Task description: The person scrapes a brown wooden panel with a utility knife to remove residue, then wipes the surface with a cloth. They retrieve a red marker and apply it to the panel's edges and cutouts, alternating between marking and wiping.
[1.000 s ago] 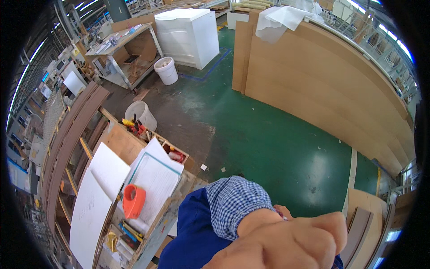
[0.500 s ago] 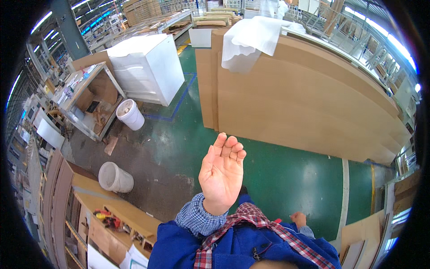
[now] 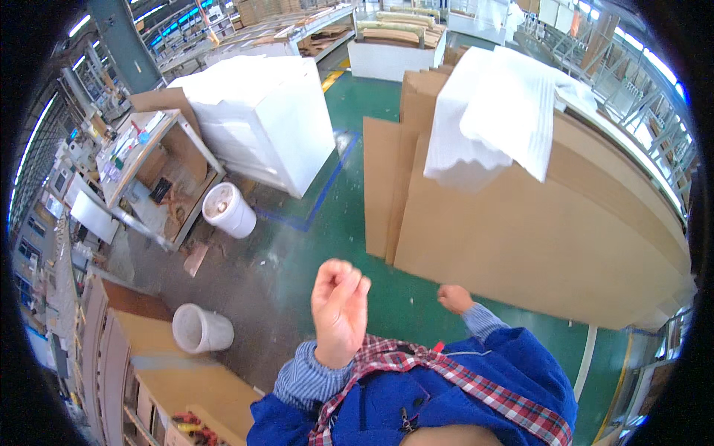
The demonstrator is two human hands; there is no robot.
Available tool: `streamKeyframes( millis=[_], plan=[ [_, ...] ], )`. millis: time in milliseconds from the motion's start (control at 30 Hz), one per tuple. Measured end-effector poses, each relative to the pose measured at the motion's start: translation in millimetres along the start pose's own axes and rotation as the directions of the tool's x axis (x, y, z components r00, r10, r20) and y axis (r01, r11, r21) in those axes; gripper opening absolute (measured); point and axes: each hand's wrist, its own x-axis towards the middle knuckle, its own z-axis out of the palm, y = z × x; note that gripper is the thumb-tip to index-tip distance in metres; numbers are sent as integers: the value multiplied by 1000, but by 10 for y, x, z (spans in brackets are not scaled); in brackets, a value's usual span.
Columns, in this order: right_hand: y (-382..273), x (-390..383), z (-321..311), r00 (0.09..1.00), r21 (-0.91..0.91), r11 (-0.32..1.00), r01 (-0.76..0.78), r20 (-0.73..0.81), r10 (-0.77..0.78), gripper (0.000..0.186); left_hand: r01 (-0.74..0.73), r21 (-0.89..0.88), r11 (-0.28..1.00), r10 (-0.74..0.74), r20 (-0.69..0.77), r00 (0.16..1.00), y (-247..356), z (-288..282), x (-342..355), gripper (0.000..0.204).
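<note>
Broad brown panels (image 3: 535,238) stand on edge in a stack at right, their left ends staggered.

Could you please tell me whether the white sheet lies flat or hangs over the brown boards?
Hanging over: the white sheet falls across the front of the brown boards, its wavy lower edge stopping partway down.

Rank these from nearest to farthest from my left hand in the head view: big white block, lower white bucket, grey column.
1. Lower white bucket: on the floor, left of the left hand.
2. Big white block: ahead and left.
3. Grey column: far upper left, behind the block.
</note>
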Motion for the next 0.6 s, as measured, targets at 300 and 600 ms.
streamKeyframes(
  millis=[300, 600],
  plan=[
    [-2772, 3142, -763, 802, 192, 788, 585, 9, -597, 21, -104, 460, 882, 99, 36, 994, 284, -1177, 2115, 9],
    [-3284, 5901, -1945, 917, 245, 892, 379, -229, -327, 29, -219, 743, 632, -277, 481, 832, 402, -997, 5059, 12]
  ],
)
